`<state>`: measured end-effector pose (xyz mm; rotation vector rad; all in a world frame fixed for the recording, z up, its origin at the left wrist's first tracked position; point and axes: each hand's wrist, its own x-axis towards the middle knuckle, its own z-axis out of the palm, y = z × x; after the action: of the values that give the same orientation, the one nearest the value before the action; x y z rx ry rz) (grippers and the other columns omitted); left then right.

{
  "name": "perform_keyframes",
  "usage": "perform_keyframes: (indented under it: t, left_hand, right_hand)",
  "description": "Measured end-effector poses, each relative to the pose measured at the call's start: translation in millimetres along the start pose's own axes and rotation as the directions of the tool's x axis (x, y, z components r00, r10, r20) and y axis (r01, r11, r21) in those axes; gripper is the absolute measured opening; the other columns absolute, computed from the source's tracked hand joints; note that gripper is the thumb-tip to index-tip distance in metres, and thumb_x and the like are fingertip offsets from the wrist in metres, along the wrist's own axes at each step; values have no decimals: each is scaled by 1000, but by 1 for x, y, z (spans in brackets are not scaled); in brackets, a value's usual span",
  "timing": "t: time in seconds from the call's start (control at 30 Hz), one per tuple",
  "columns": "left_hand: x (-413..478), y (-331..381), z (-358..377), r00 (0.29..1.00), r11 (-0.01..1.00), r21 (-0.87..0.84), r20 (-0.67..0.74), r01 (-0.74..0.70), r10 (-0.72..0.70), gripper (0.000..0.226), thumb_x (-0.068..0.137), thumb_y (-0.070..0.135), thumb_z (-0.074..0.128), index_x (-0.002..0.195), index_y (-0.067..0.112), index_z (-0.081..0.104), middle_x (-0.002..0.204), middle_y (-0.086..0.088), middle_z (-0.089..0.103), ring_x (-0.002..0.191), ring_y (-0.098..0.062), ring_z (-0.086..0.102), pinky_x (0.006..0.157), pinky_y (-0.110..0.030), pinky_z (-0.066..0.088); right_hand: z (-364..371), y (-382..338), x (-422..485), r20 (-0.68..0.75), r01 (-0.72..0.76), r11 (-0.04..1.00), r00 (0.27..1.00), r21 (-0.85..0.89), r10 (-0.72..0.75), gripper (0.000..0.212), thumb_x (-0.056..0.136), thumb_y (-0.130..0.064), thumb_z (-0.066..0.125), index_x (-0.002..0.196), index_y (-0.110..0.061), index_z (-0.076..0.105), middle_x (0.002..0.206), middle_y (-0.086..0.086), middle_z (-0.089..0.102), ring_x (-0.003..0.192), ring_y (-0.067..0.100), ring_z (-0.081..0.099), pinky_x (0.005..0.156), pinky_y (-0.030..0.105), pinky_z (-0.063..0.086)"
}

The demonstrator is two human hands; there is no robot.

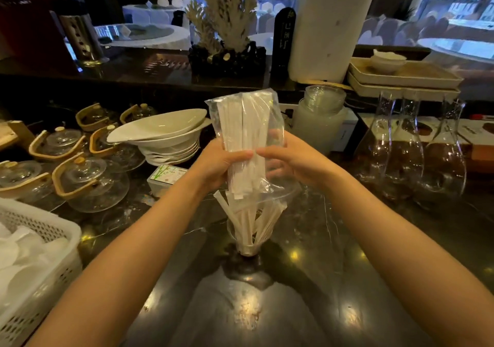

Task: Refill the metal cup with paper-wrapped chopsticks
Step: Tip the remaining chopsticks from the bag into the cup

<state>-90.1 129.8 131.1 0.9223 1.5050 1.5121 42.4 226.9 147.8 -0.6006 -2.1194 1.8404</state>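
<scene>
A clear plastic bag (247, 122) of paper-wrapped chopsticks stands upright above the counter's middle, its open end down. My left hand (219, 162) grips the bag's left side. Fingers of my right hand (288, 159) curl around its right side, thumb in front. Directly below stands the metal cup (247, 240) on the dark counter, with several paper-wrapped chopsticks (240, 215) fanned out of it. The lower ends of the bagged chopsticks hang just over the ones in the cup.
Glass teapots (88, 181) with wooden handles crowd the left. Stacked white bowls (165, 138) sit behind them, a small box (165, 177) beside. A white basket (34, 261) fills the near left. Glass carafes (411, 154) stand right, a jar (319, 122) behind the bag.
</scene>
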Motion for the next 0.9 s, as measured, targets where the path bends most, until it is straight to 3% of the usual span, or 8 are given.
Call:
perform_keyframes:
  t: [0.1, 0.27, 0.37, 0.47, 0.57, 0.67, 0.73, 0.9]
  left_hand:
    - [3, -9, 3, 1000, 998, 54, 4, -22, 21, 41, 78, 2, 61, 116, 14, 51, 103, -4, 62, 100, -22, 60, 84, -34, 52]
    - [4, -20, 3, 999, 993, 107, 13, -54, 53, 37, 80, 12, 63, 113, 19, 49, 102, -2, 60, 98, -20, 59, 83, -34, 53]
    - [1, -24, 5, 998, 993, 96, 14, -70, 69, 34, 82, 13, 60, 112, 23, 46, 99, 5, 58, 96, -14, 59, 82, -30, 52]
    - [-2, -26, 7, 997, 993, 93, -18, -71, 73, 38, 88, 18, 52, 125, 21, 42, 103, 6, 56, 100, -15, 57, 84, -29, 51]
    - [-3, -23, 10, 998, 992, 110, -27, -59, 62, 38, 94, 25, 40, 132, 21, 38, 110, 2, 54, 100, -14, 57, 87, -33, 51]
    - [0, -22, 10, 998, 992, 112, -24, -57, 60, 31, 96, 29, 34, 125, 25, 42, 112, 0, 55, 106, -19, 57, 96, -42, 49]
    - [2, -23, 9, 998, 992, 111, -22, -60, 63, 25, 96, 29, 32, 115, 30, 48, 107, 2, 59, 107, -19, 57, 98, -46, 47]
    - [5, -25, 8, 996, 981, 171, 20, -91, 89, 39, 97, 21, 31, 136, 23, 39, 112, -4, 61, 110, -21, 58, 100, -40, 45]
  right_hand:
    - [5, 7, 4, -67, 28, 997, 997, -68, -32, 30, 84, -15, 60, 112, -24, 51, 117, 1, 62, 109, 20, 62, 92, 38, 52]
    - [12, 15, 3, -126, 73, 988, 988, -134, -90, 47, 83, -16, 62, 126, -17, 44, 112, -4, 57, 100, 9, 59, 77, 19, 53]
    - [17, 22, 5, -153, 95, 982, 981, -163, -120, 55, 82, -15, 63, 131, -15, 38, 121, 1, 54, 107, 12, 56, 85, 26, 52]
    - [21, 31, 6, -178, 90, 985, 977, -146, -116, 58, 82, -14, 63, 133, -14, 36, 130, 9, 53, 116, 20, 55, 94, 37, 50]
    - [25, 37, 8, -198, 70, 990, 976, -119, -93, 59, 83, -16, 62, 135, -15, 34, 128, 7, 54, 115, 20, 56, 90, 36, 53]
    - [26, 40, 9, -230, 66, 993, 969, -97, -87, 60, 82, -17, 64, 134, -16, 35, 127, 7, 54, 114, 18, 56, 94, 38, 51]
    - [26, 40, 9, -249, 88, 991, 962, -98, -110, 57, 82, -15, 64, 132, -15, 37, 125, 6, 55, 113, 17, 56, 93, 35, 50]
    - [26, 38, 9, -253, 124, 987, 956, -99, -146, 41, 83, -3, 61, 114, -22, 43, 101, -18, 53, 94, -5, 56, 78, 9, 50]
